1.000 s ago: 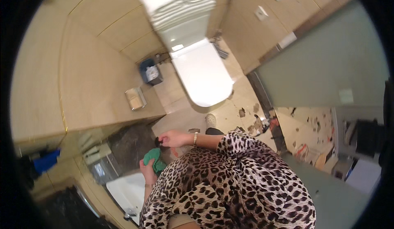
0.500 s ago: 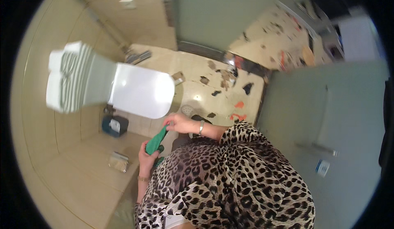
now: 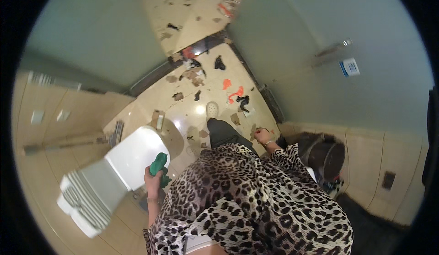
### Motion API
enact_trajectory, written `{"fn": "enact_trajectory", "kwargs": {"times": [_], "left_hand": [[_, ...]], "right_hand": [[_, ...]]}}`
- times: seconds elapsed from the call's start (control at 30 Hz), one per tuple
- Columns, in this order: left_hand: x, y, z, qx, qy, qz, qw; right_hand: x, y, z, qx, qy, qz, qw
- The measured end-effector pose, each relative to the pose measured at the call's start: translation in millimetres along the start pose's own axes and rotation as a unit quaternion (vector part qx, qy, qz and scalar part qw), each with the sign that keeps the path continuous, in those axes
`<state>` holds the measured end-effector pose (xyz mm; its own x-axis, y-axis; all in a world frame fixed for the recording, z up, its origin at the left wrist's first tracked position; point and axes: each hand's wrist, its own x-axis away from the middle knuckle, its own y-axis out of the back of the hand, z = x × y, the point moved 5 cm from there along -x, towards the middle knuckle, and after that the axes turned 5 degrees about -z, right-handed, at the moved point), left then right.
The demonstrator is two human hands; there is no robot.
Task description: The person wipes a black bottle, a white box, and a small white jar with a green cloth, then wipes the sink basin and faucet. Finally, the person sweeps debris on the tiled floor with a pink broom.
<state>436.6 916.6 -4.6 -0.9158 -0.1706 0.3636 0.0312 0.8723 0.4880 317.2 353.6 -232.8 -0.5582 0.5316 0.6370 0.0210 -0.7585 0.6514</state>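
A crumpled green bundle (image 3: 158,163), thin cloth or plastic bag, is gripped in my left hand (image 3: 152,182) beside the toilet's white lid (image 3: 137,156). Part of it hangs below my fingers. Out to the right, my right hand (image 3: 263,136) is held low beside my dark trouser leg (image 3: 226,134), its fingers curled together. Whatever may be in them is too small to make out. A brownish scrap (image 3: 254,129) shows right by those fingertips. Just right of that hand stands a dark round bin (image 3: 327,156).
Torn brown scraps (image 3: 194,75), orange pieces (image 3: 235,93) and black pieces (image 3: 220,63) litter the tiled floor. A small cardboard box (image 3: 157,119) stands by the toilet. A long-handled mop (image 3: 68,144) lies along the left wall. Frosted glass panels (image 3: 302,53) border the doorway.
My right hand has let go of the green bundle and moved out to the right. My left hand keeps it, now more bunched up. The view has turned right, bringing the bin into sight.
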Motion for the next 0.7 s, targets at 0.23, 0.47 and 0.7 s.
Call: {"fn": "enact_trajectory", "kwargs": {"times": [0.23, 0.47, 0.7], "left_hand": [[-56.9, -62.9, -142.1, -0.142, -0.07, 0.185, 0.97], [-141.7, -110.2, -241.9, -0.221, -0.138, 0.215, 0.941], [-226.8, -166.6, -355.1, -0.148, -0.205, 0.168, 0.953]], "right_hand": [[52.3, -84.4, -87.3, -0.168, -0.137, 0.05, 0.975], [8.9, -28.3, 45.8, -0.462, -0.185, -0.008, 0.867], [-137.3, 42.8, 114.8, -0.362, -0.009, -0.11, 0.926]]}}
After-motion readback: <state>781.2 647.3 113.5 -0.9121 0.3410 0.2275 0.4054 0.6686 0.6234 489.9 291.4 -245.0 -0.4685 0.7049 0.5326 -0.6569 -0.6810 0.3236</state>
